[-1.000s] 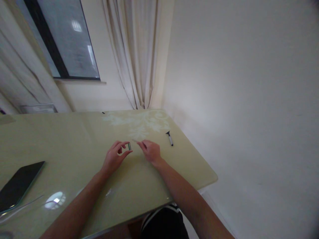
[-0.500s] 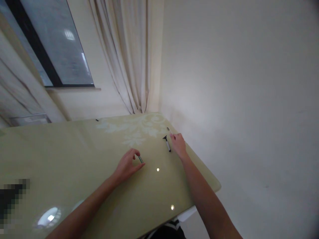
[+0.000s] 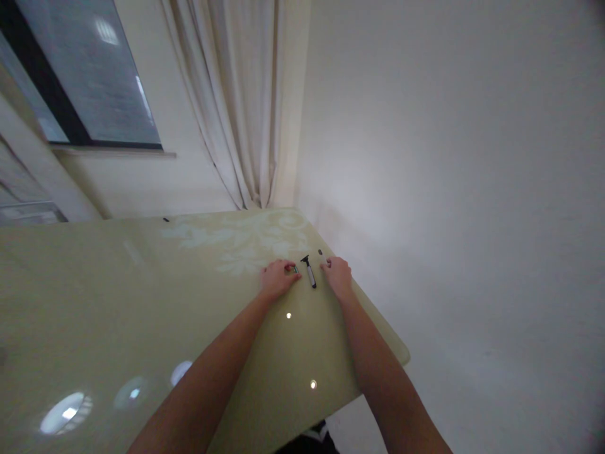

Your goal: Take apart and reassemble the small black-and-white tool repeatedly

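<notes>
Over the table's far right part, my left hand [image 3: 278, 277] pinches a small, slim greenish-silver piece [image 3: 295, 269] between thumb and fingertips; its kind is too small to make out. Just right of it a razor [image 3: 309, 272] with a black head and a pale grey handle lies on the tabletop. Close to the table's right edge, my right hand [image 3: 338, 275] is closed around a slim pale stick with a dark tip [image 3: 320, 252]. Only the stick's far end shows, as the fingers hide the remainder.
The glossy cream-green table [image 3: 118, 284] has a rounded right corner beside a bare wall [image 3: 449, 189]. A small dark object [image 3: 166, 220] lies at its back edge. Behind stand a curtain [image 3: 236, 94] and a window [image 3: 94, 75].
My left hand has moved right and away from me with the small piece, and is now beside the razor. My right hand remains at the pale stick. The view has shifted slightly.
</notes>
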`<action>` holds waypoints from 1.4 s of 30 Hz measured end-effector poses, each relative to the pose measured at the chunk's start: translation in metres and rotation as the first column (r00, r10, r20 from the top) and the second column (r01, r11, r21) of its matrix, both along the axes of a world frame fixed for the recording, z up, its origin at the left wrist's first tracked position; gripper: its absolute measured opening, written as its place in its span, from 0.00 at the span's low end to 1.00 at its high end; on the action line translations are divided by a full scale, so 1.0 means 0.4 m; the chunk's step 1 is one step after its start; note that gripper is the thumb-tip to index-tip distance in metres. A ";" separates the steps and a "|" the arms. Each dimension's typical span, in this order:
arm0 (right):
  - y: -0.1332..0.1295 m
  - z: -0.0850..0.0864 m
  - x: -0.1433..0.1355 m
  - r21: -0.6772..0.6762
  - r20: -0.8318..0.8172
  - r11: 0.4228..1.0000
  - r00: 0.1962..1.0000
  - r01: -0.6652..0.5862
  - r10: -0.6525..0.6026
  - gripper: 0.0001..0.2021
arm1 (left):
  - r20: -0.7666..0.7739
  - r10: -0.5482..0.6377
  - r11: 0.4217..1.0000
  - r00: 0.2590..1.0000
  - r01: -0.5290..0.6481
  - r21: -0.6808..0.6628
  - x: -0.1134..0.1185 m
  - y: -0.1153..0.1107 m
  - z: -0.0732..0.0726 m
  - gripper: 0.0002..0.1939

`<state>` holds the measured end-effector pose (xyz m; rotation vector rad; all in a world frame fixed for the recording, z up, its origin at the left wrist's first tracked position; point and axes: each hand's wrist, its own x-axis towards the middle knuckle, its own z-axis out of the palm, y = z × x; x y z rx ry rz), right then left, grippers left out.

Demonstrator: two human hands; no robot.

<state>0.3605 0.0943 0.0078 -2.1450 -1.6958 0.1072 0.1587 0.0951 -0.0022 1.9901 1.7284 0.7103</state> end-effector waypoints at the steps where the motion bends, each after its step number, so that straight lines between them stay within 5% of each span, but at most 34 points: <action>1: -0.001 0.001 -0.001 -0.008 -0.001 1.000 1.000 -0.005 0.005 0.10 | -0.002 -0.009 1.000 1.000 0.009 0.000 -0.003 -0.002 -0.002 0.21; 30: -0.017 -0.009 -0.031 0.037 0.004 0.999 1.000 0.027 -0.027 0.12 | -0.011 -0.037 0.999 0.999 0.037 0.023 -0.030 0.011 -0.022 0.18; 35: -0.024 -0.006 -0.040 0.113 -0.006 0.992 0.999 0.051 -0.051 0.13 | 0.039 -0.015 0.999 0.999 0.013 0.049 -0.025 0.020 -0.029 0.24; 39: -0.051 0.011 -0.098 0.346 0.010 0.921 0.982 -0.180 0.189 0.15 | 0.119 -0.078 0.994 0.990 0.067 0.087 -0.047 0.013 -0.032 0.19; 42: -0.094 0.016 -0.185 0.427 0.113 0.715 0.817 -0.553 0.565 0.18 | 0.153 -0.183 0.977 0.971 0.162 0.138 -0.099 -0.024 -0.053 0.16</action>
